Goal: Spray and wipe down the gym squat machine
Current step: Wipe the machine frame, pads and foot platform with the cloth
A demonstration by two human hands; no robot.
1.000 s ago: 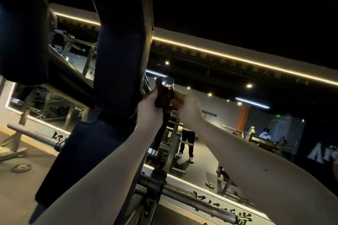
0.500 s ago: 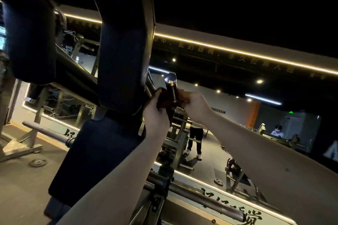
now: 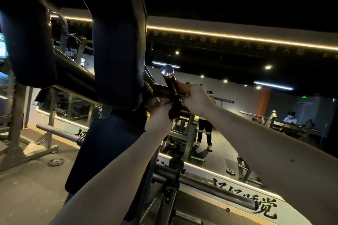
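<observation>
As the dark red cloth slides down the chrome handle of the squat machine, bare metal shows where it was wrapped a second ago. Left hand pinches the cloth bunched at the handle's base, right of the black pad. Right hand curls round the handle's lower end. Handle probably done; the joint below looks next.
</observation>
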